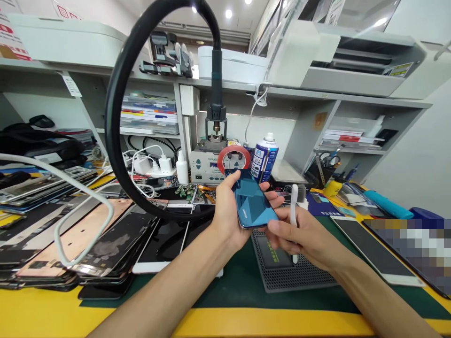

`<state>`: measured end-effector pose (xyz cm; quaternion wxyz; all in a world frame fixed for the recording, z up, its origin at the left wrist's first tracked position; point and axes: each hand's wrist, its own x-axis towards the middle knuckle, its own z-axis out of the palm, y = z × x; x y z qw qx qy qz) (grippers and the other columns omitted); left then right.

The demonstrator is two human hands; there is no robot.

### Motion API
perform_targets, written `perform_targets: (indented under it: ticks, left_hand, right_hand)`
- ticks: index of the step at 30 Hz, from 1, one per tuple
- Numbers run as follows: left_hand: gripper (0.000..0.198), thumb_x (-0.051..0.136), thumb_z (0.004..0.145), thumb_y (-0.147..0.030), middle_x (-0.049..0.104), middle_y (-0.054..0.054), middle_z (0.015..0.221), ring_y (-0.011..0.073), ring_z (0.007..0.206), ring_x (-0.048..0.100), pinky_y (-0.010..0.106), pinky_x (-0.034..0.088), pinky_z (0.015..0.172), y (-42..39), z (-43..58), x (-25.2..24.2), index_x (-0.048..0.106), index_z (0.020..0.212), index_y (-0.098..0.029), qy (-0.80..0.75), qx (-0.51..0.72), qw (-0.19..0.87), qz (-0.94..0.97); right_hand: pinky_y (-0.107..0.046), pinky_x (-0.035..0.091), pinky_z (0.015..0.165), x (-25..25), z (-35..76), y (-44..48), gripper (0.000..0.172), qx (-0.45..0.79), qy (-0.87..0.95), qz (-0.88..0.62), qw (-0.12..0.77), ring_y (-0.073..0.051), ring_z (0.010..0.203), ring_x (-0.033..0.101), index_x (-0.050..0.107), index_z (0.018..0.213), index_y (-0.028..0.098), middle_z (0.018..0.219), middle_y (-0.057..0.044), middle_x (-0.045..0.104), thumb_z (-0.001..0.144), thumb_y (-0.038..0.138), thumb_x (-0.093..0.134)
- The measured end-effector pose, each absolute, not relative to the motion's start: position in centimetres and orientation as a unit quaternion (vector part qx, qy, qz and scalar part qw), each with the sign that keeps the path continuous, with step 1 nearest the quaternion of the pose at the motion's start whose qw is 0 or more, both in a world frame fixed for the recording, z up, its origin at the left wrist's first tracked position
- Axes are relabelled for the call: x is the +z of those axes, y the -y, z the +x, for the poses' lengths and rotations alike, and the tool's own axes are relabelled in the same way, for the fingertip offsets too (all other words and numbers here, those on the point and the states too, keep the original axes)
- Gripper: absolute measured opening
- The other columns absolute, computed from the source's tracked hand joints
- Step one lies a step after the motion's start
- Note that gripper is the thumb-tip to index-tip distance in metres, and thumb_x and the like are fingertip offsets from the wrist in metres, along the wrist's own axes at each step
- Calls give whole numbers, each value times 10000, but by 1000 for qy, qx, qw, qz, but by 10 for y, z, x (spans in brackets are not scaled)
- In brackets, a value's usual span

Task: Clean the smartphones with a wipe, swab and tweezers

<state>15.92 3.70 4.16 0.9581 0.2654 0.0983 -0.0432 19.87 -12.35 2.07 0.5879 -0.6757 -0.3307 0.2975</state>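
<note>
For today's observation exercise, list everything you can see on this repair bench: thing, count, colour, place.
glossy blue phone back cover: one, blue, held above the mat
white plastic pry tool: one, white, in the right hand
grey perforated work mat: one, grey, bench centre
blue-and-white spray can: one, behind the phone
red tape roll: one, red, left of the can
small white squeeze bottle: one, white, by the chargers
thick black hose: one, black, looping overhead
stacked phone screens: many, dark and copper, bench left
white-framed phone: one, bench right
left hand: grips the phone
right hand: holds the tool
</note>
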Motion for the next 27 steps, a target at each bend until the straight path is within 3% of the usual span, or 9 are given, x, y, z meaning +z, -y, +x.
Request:
perform_targets:
  ticks: [13, 18, 23, 27]
  left_hand:
    - [510, 478, 865, -517, 677, 146, 732, 269, 709, 702, 414, 594, 719, -37, 162, 33, 678, 905, -50, -54, -26, 969, 240]
    - [513, 493, 847, -536, 671, 147, 727, 294, 739, 703, 399, 590, 660, -39, 165, 29, 676, 905, -60, -38, -10, 969, 244]
    - [481, 503, 839, -516, 659, 144, 739, 285, 735, 693, 348, 571, 562, -40, 163, 31, 661, 893, -64, -30, -18, 970, 242]
    - [405, 479, 858, -444, 646, 128, 763, 252, 687, 676, 374, 577, 600, -38, 161, 39, 637, 876, -72, -46, -8, 970, 239]
  right_hand:
    - [-192, 193, 390, 27, 191, 117, 293, 347, 304, -611, 644, -18, 389, 341, 627, 807, 105, 637, -54, 645, 914, 376, 606]
    - [-209, 168, 392, 24, 190, 115, 283, 360, 288, -588, 664, -23, 364, 325, 620, 826, 106, 634, -73, 666, 940, 356, 553]
    - [-225, 159, 390, 23, 192, 115, 377, 353, 289, -594, 662, -32, 346, 305, 639, 855, 97, 649, -103, 686, 963, 422, 481]
    - [-232, 190, 391, 26, 192, 116, 519, 284, 307, -660, 625, -48, 362, 315, 665, 808, 91, 627, -98, 670, 955, 531, 433]
